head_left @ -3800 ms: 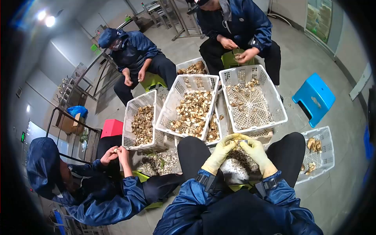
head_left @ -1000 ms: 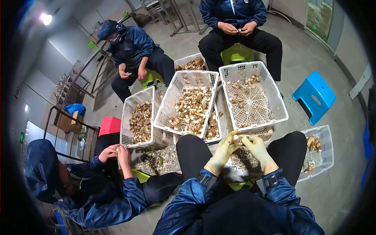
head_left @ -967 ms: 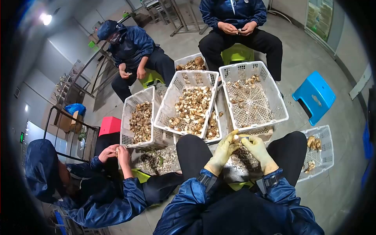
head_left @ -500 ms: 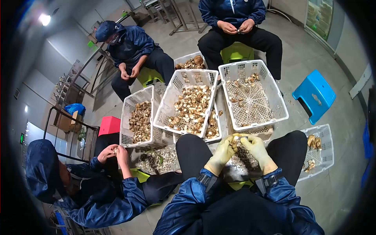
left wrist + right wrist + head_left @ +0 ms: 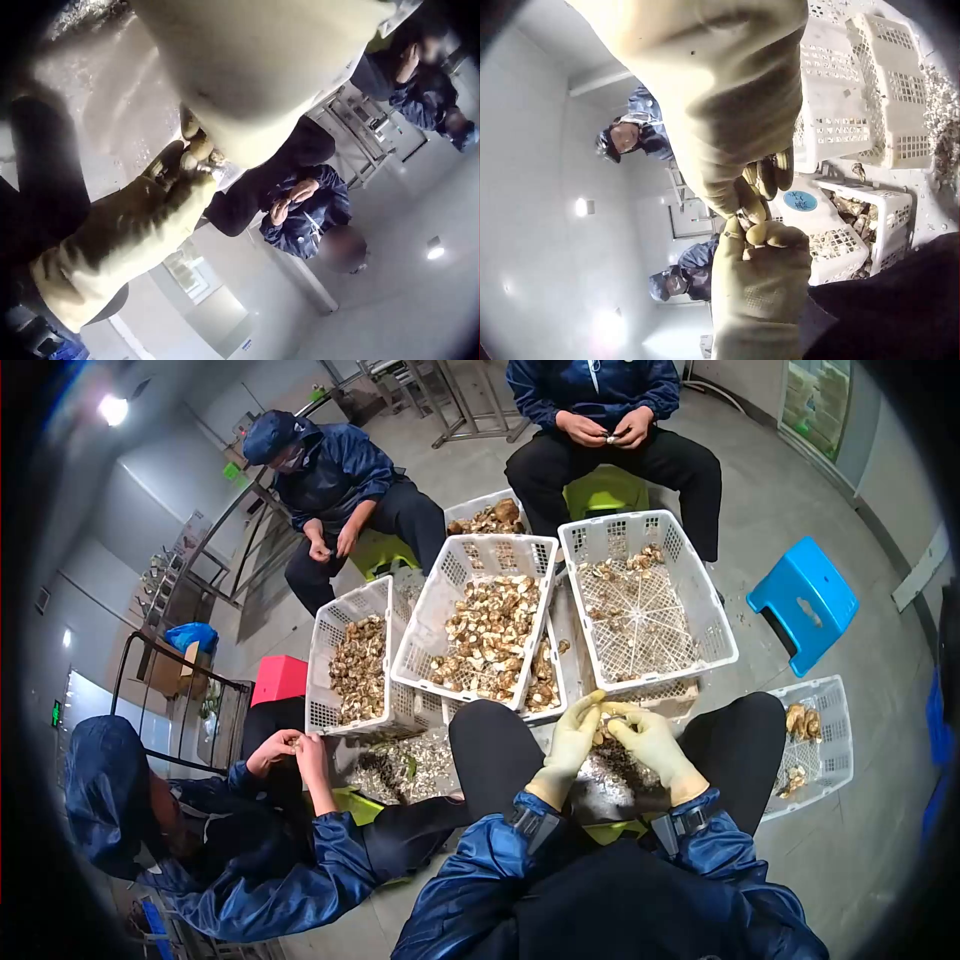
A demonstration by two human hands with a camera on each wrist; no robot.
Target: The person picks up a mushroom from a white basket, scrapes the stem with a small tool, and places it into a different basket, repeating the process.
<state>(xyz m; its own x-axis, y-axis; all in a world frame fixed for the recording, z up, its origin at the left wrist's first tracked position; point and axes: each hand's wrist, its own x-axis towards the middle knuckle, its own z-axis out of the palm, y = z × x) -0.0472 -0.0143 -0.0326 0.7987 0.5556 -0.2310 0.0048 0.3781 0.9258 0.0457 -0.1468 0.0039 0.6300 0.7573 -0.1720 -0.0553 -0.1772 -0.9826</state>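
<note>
In the head view my left hand [image 5: 570,748], in a pale yellow rubber glove, holds a small brown mushroom [image 5: 600,738] above my lap. My right hand [image 5: 652,748], gloved alike, meets it from the other side with curled fingers. A small shiny metal blade [image 5: 205,169] glints at the right fingertips in the left wrist view, mostly hidden by the glove. Both sets of fingertips come together around the mushroom in the right wrist view. Below the hands, between my knees, lies a heap of dark and white trimmings [image 5: 622,768].
Ahead stand white crates: one full of cut mushrooms [image 5: 490,630], a fuller left crate [image 5: 350,670], and a right crate [image 5: 650,625] with scattered pieces. A low crate [image 5: 820,760] sits by my right knee. A blue stool [image 5: 805,600] stands right. Three seated people work around the crates.
Half a second ago the hands were pressed close around the mushroom with more of it showing. Now the left fingers point up straighter, and the right hand has turned slightly, covering more of it.
</note>
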